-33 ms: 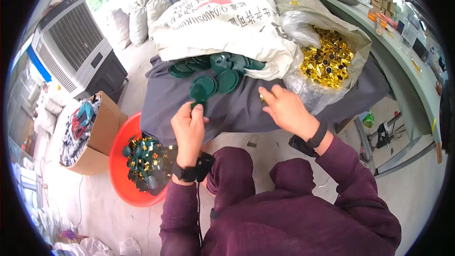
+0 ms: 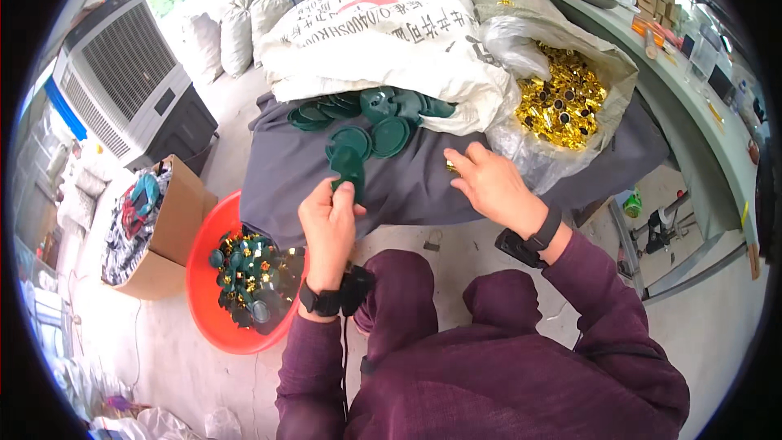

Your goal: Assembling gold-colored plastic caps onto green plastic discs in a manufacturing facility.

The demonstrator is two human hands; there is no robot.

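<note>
My left hand (image 2: pixel 328 220) pinches a dark green plastic piece (image 2: pixel 350 168) between thumb and fingers, above the front of the grey cloth (image 2: pixel 281 191). Across from it, my right hand (image 2: pixel 503 187) has thumb and forefinger closed on a small shiny gold piece (image 2: pixel 450 165), mostly covered by the fingertips. Round green plastic lids (image 2: pixel 390 138) spill from the mouth of a white woven sack (image 2: pixel 366 49) beyond my hands. To the right, an open sack lined with clear plastic holds many gold foil pieces (image 2: pixel 562 106), some showing dark round centres.
A red basin (image 2: pixel 199 314) with green and gold pieces stands on the floor at my left. Behind it are a cardboard box (image 2: pixel 167 236) of cloth and a large air cooler (image 2: pixel 122 73). A long green-topped table (image 2: pixel 692 122) runs along the right, with metal legs below.
My left hand has shifted slightly to the right with the green plastic piece, which looks turned a little. My right hand is nearly still.
</note>
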